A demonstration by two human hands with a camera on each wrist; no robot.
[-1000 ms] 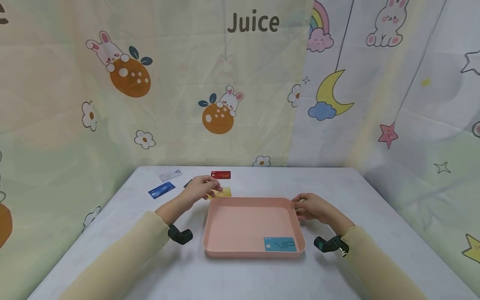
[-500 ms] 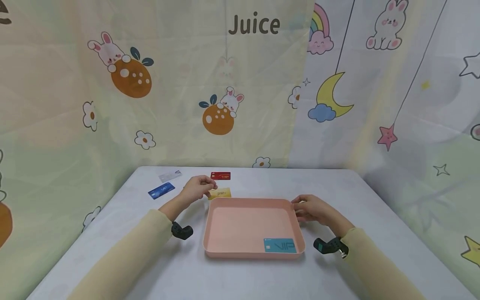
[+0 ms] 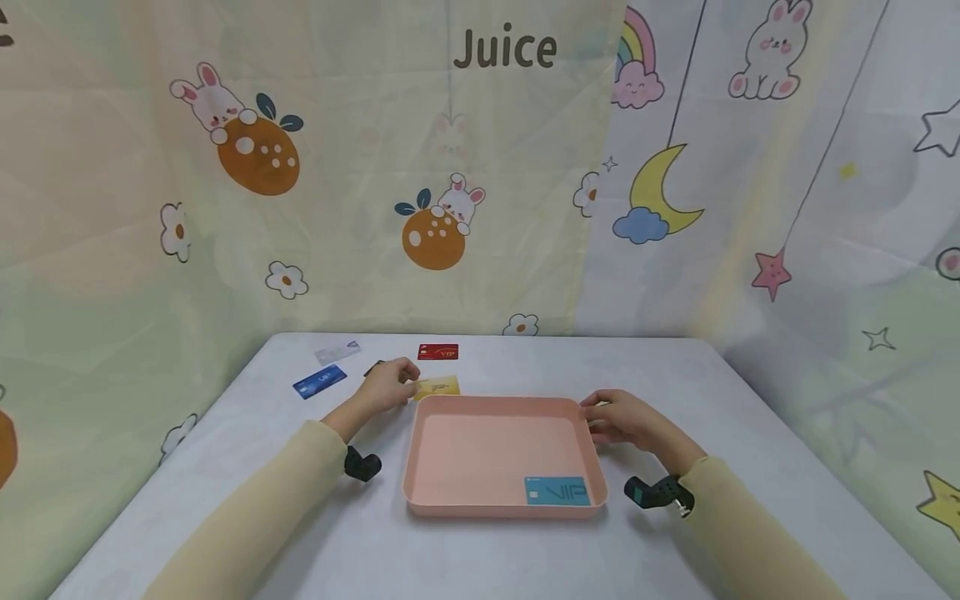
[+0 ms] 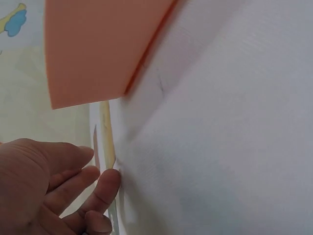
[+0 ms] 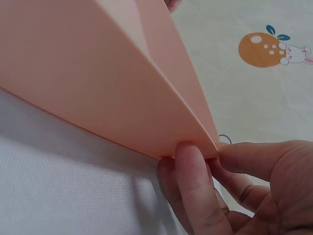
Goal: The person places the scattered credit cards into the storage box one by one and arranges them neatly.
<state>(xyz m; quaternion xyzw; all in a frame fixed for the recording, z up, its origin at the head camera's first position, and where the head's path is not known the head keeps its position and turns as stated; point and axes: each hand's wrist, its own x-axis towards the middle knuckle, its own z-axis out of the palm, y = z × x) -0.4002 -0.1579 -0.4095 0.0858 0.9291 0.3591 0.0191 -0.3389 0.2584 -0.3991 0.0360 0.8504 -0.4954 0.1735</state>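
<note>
A pink tray (image 3: 487,450) stands on the table with a teal VIP card (image 3: 557,491) lying in its front right corner. My right hand (image 3: 630,421) grips the tray's far right corner; in the right wrist view the thumb lies at the corner and fingertips (image 5: 190,156) press the outer wall. Beyond the tray's far left corner, my left hand (image 3: 387,386) is over the table beside a yellow card (image 3: 437,387). Its thumb and fingers are loosely bent and apart in the left wrist view, near the yellow card's edge (image 4: 107,132), pinching nothing visible.
A red VIP card (image 3: 438,352) lies farther back, near the table's far edge. At the back left are a blue card (image 3: 319,382) and a pale, clear-looking card (image 3: 337,352). A dark card (image 3: 372,367) is mostly hidden behind my left hand. Printed cloth hangs behind the table.
My left hand has drawn back a little to the left, uncovering more of the yellow card. The right hand keeps its grip on the tray, which has stayed in place.
</note>
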